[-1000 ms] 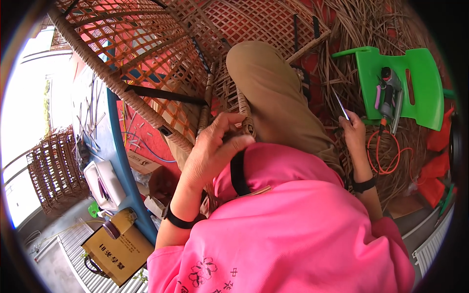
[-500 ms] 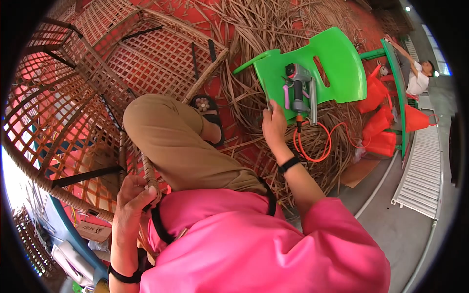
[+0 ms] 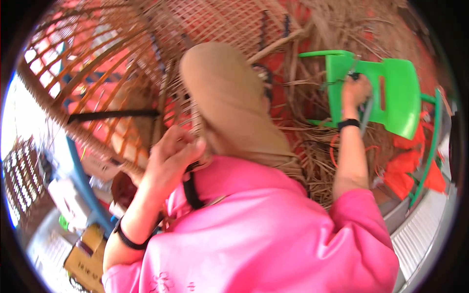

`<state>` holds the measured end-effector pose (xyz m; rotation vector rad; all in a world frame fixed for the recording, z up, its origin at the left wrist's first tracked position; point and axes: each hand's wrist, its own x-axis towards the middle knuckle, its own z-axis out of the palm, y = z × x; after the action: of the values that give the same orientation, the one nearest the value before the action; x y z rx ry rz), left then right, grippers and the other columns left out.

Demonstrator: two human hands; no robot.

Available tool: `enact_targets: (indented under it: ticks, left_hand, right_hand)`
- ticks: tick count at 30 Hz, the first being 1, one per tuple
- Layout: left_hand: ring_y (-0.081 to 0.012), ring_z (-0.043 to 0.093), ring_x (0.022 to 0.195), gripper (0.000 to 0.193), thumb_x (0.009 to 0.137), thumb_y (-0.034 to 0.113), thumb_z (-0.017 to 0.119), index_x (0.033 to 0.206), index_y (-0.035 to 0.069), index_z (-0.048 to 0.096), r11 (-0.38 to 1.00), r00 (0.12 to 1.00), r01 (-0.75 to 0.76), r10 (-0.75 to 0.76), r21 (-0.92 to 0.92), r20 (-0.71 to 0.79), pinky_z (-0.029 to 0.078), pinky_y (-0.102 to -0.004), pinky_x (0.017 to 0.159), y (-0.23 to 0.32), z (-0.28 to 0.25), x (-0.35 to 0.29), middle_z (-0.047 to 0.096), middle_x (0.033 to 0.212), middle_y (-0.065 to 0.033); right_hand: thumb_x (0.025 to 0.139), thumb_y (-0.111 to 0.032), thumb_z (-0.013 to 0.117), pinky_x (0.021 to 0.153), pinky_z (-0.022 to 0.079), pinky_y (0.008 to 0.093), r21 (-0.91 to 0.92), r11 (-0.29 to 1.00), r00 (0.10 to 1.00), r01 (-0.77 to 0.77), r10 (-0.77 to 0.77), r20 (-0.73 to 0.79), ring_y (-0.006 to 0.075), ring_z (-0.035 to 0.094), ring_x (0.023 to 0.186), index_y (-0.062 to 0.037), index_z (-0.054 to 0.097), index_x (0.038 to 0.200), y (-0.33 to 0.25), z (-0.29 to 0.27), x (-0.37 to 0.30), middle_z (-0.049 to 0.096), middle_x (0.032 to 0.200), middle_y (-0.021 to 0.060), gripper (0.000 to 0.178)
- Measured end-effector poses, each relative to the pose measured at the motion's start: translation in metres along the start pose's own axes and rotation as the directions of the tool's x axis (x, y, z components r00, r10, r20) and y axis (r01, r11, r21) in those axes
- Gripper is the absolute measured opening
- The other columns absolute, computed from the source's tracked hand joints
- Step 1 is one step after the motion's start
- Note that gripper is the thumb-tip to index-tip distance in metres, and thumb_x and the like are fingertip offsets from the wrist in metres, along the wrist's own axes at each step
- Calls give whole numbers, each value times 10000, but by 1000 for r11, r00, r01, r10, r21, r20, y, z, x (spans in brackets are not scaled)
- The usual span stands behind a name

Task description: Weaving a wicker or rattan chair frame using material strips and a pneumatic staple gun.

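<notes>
My left hand is closed round the lower end of a wrapped rattan pole beside my raised knee. The pole joins a large open-weave rattan frame on the left. Over the seat of a small green plastic chair, my right hand is wrapped round the handle of a grey air staple gun. Most of the staple gun is hidden under the hand, and motion blurs it. An orange coiled air hose hangs below the chair.
Loose dry rattan strips lie heaped around the chair on red flooring. Red-orange bags hang by a green frame at the right. Cardboard boxes and a blue edge are at the lower left.
My right hand has moved from the chair's near edge onto the staple gun and closed on its handle. The whole view has swung, shifting the scene rightward. My left hand keeps its hold on the pole.
</notes>
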<state>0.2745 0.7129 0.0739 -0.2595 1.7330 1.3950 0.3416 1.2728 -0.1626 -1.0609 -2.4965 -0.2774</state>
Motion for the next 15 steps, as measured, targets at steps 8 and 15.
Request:
enact_targets:
  ticks: [8,15]
  left_hand:
    - [-136,657,734,206,1050,237,613,1070,35,578,987,985,38,-11,155,-169,521,-291,615,3,-1,-6,687,809,-40]
    - [-188,663,905,262,859,-40,765,1097,-9,661,274,452,-437,890,857,-55,541,-298,809,27,-31,-39,695,1093,-108]
  right_hand:
    - [836,-505,747,1060,485,561,-162,969,899,-184,233,372,426,559,1322,48,601,1362,84,23,-3,605,1378,270,777]
    - [828,-351,773,1126,425,476,64,969,886,-240,192,423,466,500,1371,144,437,1465,127,44,-18,456,1523,338,874]
